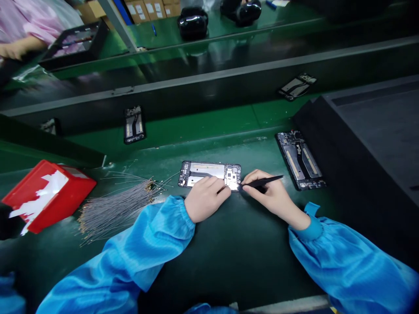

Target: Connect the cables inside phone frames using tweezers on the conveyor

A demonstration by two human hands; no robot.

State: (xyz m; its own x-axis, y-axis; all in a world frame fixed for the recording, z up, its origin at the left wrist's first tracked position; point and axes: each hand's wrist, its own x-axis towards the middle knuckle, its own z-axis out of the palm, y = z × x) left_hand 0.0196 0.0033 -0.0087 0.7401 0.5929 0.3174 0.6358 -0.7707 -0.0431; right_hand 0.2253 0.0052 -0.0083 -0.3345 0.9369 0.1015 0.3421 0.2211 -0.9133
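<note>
An opened phone (209, 168) lies flat on the green bench, its inner frame and circuit board facing up. My left hand (207, 198) is closed, with its curled fingers over the phone's near edge, holding it. At the phone's right end, my right hand (266, 194) pinches black tweezers (266, 180), whose tips are at the board's near corner. A bundle of thin grey cables (114, 207) with gold-coloured ends is spread left of my left hand. Beyond my right hand lies another opened phone (303, 160).
A red bin (62, 196) with torn white paper on it stands at the left. More opened phones (134, 125) sit on the strip behind the bench, one (297, 86) at the right. A large black tray (369, 161) borders the right. Across the line, a person's hand (16, 50) shows.
</note>
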